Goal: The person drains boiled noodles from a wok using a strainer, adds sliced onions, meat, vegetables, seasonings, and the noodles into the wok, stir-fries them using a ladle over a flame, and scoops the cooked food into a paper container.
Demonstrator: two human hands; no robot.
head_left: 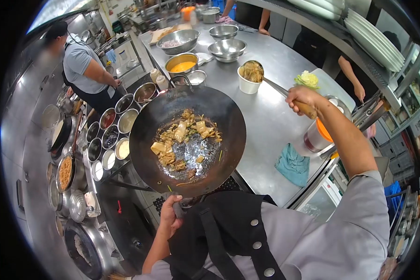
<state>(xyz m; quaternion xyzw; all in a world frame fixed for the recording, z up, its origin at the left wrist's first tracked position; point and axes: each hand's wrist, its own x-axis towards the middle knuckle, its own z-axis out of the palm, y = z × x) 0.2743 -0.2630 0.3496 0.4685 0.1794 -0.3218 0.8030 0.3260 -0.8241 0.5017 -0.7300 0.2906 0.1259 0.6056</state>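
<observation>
My left hand [171,215] is closed around the grey grip at the near edge of a large dark wok [233,116], which is tilted so its inside shows. Wide pale noodles [181,131] with bits of green lie in the wok's middle and left. My right hand [304,100] grips the wooden handle of a metal ladle [276,87]. The ladle's bowl rests at the mouth of a white tub [249,87], and brown noodles [252,72] are heaped there. Whether the ladle touches the tub's rim I cannot tell.
A teal cloth [292,164] and an orange-rimmed container [318,134] sit on the steel counter [266,121] at right. Several sauce pots [127,120] stand left of the wok. Metal bowls [227,48] are farther back. A co-worker [86,65] stands at left.
</observation>
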